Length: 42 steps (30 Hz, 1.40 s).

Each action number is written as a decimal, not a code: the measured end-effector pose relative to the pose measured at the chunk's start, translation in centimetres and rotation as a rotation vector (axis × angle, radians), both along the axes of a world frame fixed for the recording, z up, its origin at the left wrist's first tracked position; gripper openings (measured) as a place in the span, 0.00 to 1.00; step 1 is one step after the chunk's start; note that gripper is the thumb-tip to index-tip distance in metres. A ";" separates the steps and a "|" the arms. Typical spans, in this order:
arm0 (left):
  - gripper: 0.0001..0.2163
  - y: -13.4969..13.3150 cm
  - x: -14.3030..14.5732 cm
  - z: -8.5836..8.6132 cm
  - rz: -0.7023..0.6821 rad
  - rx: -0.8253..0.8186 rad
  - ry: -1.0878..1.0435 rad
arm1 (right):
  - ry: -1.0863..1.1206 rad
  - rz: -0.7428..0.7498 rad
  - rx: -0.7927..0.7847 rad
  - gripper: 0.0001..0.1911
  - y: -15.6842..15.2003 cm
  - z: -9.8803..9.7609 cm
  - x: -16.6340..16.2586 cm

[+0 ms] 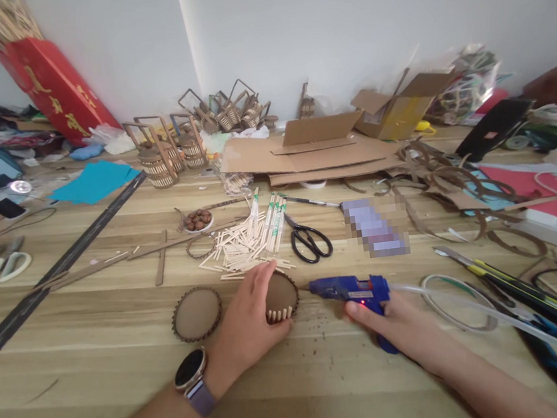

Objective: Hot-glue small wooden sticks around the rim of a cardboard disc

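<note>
My left hand (247, 323) spans a round cardboard base (282, 294), with fingers at its far edge and thumb at the near edge, steadying it on the table. Short wooden pegs (281, 314) stand in a row along the near rim; my hand hides the base's left side. My right hand (398, 324) grips a blue hot glue gun (335, 288), its red light lit. The nozzle points left, close to the base's right rim. Left of my left hand lies a second round base (197, 313) with a dark notched rim. A pile of short wooden sticks (239, 243) lies just beyond.
Black-handled scissors (311, 242) and a pixelated flat object (375, 226) lie beyond the glue gun. A bowl of brown nuts (198, 220) sits behind the sticks. Cardboard sheets (297, 156) and small baskets (157, 166) stand farther back. Cutters (530, 294) lie at right.
</note>
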<state>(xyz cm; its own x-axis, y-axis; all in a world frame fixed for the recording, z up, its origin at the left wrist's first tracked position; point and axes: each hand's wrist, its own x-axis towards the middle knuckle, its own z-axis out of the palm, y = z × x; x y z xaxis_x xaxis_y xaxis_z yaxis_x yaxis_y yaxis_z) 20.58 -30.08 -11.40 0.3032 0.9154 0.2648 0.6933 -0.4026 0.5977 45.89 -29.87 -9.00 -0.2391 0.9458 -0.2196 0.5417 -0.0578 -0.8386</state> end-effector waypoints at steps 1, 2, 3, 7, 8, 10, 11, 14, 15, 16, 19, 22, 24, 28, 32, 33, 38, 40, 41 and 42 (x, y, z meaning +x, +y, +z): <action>0.39 0.0 0.0 0.1 -0.001 -0.005 0.001 | 0.078 -0.015 -0.100 0.26 0.0 0.3 0.2; 0.39 -0.1 0.0 0.1 -0.001 -0.009 0.000 | 0.170 -0.025 -0.193 0.26 0.1 0.7 0.5; 0.39 -0.1 0.0 0.2 -0.001 -0.011 -0.002 | 0.259 -0.032 -0.268 0.26 0.1 0.9 0.8; 0.38 -0.1 0.1 0.6 0.008 -0.027 0.001 | 0.188 0.001 -0.299 0.25 0.7 1.6 3.1; 0.38 -0.1 0.1 0.6 0.009 -0.034 0.004 | 0.044 0.019 -0.235 0.25 0.9 1.7 3.7; 0.38 -0.1 0.2 0.7 0.010 -0.042 0.010 | -0.296 0.044 -0.064 0.24 1.3 2.2 4.7; 0.38 -0.1 0.2 0.6 0.008 -0.042 0.011 | -0.452 0.040 0.024 0.23 1.6 2.5 4.9; 0.37 -0.1 0.2 0.5 0.010 -0.030 0.012 | -0.705 0.028 0.232 0.18 2.2 3.7 4.0; 0.37 -0.2 0.1 0.4 0.012 -0.026 0.010 | -0.725 0.046 0.280 0.15 2.5 4.2 3.2; 0.37 -0.2 0.1 0.3 0.015 -0.025 0.008 | -0.731 0.087 0.326 0.14 2.8 4.7 2.1; 0.38 -0.1 0.1 0.2 0.022 -0.019 -0.003 | -0.709 0.301 0.438 0.09 4.2 5.6 -1.9; 0.38 0.0 0.1 0.0 0.029 -0.017 -0.019 | -0.744 0.438 0.470 0.10 6.1 5.4 -5.9; 0.38 0.1 0.1 -0.1 0.028 -0.019 -0.034 | -0.772 0.475 0.483 0.10 7.5 4.7 -7.9; 0.40 0.3 0.1 -0.2 0.009 -0.014 -0.048 | -0.858 0.524 0.477 0.08 9.1 3.2 -9.9; 0.40 0.2 0.1 -0.1 0.013 -0.034 -0.042 | -0.957 0.527 0.480 0.09 9.2 2.9 -10.0; 0.40 0.2 0.1 -0.1 0.014 -0.038 -0.043 | -0.977 0.528 0.481 0.09 9.1 3.1 -9.9; 0.39 0.2 0.1 -0.2 0.011 -0.033 -0.050 | -1.023 0.529 0.520 0.09 8.6 4.0 -9.7; 0.40 0.2 0.1 -0.2 0.014 -0.025 -0.057 | -1.002 0.550 0.558 0.10 8.5 4.1 -9.8; 0.40 0.2 0.1 -0.2 0.013 -0.020 -0.061 | -0.988 0.566 0.576 0.10 8.4 4.1 -9.9; 0.40 0.2 0.1 -0.2 0.013 -0.016 -0.064 | -0.974 0.583 0.589 0.10 8.5 4.0 -10.0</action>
